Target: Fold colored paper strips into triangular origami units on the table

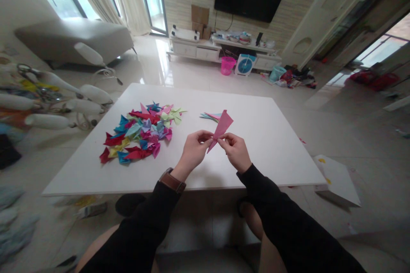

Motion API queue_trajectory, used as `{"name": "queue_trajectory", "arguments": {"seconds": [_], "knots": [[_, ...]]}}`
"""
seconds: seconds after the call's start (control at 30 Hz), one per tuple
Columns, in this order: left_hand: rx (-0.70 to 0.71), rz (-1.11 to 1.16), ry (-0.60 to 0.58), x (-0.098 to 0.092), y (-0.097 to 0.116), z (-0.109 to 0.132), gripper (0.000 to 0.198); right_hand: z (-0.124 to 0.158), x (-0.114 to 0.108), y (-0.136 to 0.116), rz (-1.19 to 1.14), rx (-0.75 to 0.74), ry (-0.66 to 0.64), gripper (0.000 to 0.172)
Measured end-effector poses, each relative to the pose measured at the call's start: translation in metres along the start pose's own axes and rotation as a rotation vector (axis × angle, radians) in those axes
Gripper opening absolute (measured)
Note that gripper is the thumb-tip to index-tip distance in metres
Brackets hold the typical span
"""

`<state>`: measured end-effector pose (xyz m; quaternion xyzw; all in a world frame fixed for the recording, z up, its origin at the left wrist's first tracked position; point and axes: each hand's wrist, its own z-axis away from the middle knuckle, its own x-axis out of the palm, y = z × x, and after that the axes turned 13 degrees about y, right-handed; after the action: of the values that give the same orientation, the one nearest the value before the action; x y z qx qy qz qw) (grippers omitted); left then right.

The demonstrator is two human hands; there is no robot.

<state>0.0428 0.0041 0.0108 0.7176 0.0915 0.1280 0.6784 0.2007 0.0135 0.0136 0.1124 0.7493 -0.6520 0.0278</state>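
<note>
A pink folded paper (224,124), long and pointed at its lower end, is held above the white table (256,145). My left hand (196,148) pinches its left edge between thumb and fingers. On the right edge, my right hand (235,149) grips the paper the same way, with the fingertips of both hands nearly touching. Just behind the held piece lies a small fan of folded papers (209,115) in blue, pink and green, partly hidden by it. To the left is a heap of folded paper shapes (144,130) in red, blue, pink, green, yellow and purple.
Beyond the table stand a white cabinet (192,47), a pink basket (227,65) and a blue fan (245,64). A white box (339,179) is on the floor at the right. A grey bench (77,38) is at the back left.
</note>
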Motion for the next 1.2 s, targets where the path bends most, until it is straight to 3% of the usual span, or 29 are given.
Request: {"name": "queue_trajectory", "arguments": {"seconds": [0.1,0.2,0.37,0.53,0.93,1.07,1.2], "knots": [[0.016,-0.034,0.06,-0.002,-0.001,-0.002,0.01,-0.001,-0.004,-0.002,0.067,-0.057,0.073,0.02],[0.005,-0.015,0.079,-0.005,-0.002,-0.004,0.012,-0.003,-0.007,-0.003,0.052,-0.019,0.109,0.021],[-0.077,0.064,0.014,-0.004,-0.003,-0.002,0.02,-0.005,-0.005,-0.003,-0.097,0.07,0.029,0.029],[-0.118,0.084,-0.046,-0.001,0.0,0.002,0.025,-0.004,-0.002,-0.002,-0.178,0.117,0.041,0.028],[-0.134,0.061,-0.115,0.0,0.002,0.006,0.033,-0.001,-0.002,-0.005,-0.179,0.086,0.002,0.024],[-0.13,0.066,-0.06,0.0,0.001,0.005,0.043,-0.002,-0.002,-0.006,-0.162,0.088,0.027,0.027],[-0.086,0.054,-0.057,-0.001,0.0,0.004,0.04,-0.002,-0.003,-0.007,-0.187,0.088,0.027,0.028]]}}
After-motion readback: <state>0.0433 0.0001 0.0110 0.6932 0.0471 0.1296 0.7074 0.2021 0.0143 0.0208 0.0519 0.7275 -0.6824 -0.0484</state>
